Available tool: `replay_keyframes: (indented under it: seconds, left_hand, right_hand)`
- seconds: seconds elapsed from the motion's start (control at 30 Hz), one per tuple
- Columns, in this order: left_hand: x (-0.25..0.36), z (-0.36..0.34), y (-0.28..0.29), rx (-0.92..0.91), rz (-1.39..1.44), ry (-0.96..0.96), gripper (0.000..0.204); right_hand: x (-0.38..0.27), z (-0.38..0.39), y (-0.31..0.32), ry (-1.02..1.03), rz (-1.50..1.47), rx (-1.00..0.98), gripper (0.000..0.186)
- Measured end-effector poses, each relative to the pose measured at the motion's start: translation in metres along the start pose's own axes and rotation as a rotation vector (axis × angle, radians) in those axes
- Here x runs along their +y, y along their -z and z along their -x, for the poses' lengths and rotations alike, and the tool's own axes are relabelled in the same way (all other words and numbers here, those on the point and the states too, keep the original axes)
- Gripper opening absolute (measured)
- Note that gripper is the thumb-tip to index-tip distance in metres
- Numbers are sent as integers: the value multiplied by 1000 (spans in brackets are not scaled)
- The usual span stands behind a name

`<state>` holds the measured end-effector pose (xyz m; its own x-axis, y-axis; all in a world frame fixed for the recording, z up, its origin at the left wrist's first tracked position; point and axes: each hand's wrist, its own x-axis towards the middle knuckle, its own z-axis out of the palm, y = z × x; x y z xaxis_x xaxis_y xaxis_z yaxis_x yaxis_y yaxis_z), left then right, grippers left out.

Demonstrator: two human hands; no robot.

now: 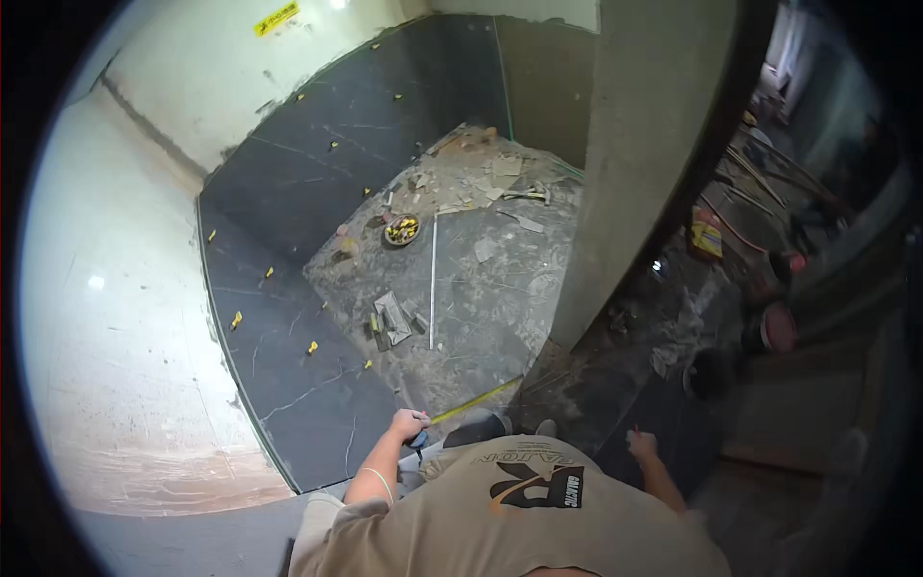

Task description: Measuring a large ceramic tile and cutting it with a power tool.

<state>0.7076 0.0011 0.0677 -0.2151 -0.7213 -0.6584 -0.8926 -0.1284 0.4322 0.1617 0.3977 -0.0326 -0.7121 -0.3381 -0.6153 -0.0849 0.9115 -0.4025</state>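
Note:
My left hand (pixel 409 423) is closed around a tape measure (pixel 419 439) with a dark case. From it the yellow blade (pixel 476 401) runs out to the right, rising toward the lower corner of the grey wall end. My right hand (pixel 642 444) is closed on a thin red pen (pixel 636 429), held upright beside a dark tile panel (pixel 663 423) on the right. The pen's exact kind is too small to tell. Dark veined wall tiles (pixel 298 202) with yellow levelling clips (pixel 312 347) stand in front of me and to the left.
On the dusty floor (pixel 490 298) lie a long metal straightedge (pixel 433 288), a notched trowel (pixel 392 319), a bowl of yellow clips (pixel 402 229), a hammer (pixel 528 194) and tile scraps (pixel 505 168). A grey wall end (pixel 644 144) juts in. Buckets (pixel 777 327) and clutter stand at right.

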Motion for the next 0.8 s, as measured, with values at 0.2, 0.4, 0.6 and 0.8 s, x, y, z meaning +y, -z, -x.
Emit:
replay_keyframes:
  seconds: [0.2,0.4,0.6,0.8]
  left_hand:
    - [13,-3,15,83,304,89,23]
    - [17,-83,51,170,294,6,22]
    - [131,-197,156,23,257,-202,22]
    - [254,-289,234,-240,387,-349,21]
  right_hand:
    - [-179,-27,-32,510,292,-188,50]
    - [-358,-9,-89,519,252,-396,49]
    - [-521,-15,-108,721,48,-338,45]
    - [-661,-52,-119,383,-294,-515,48]
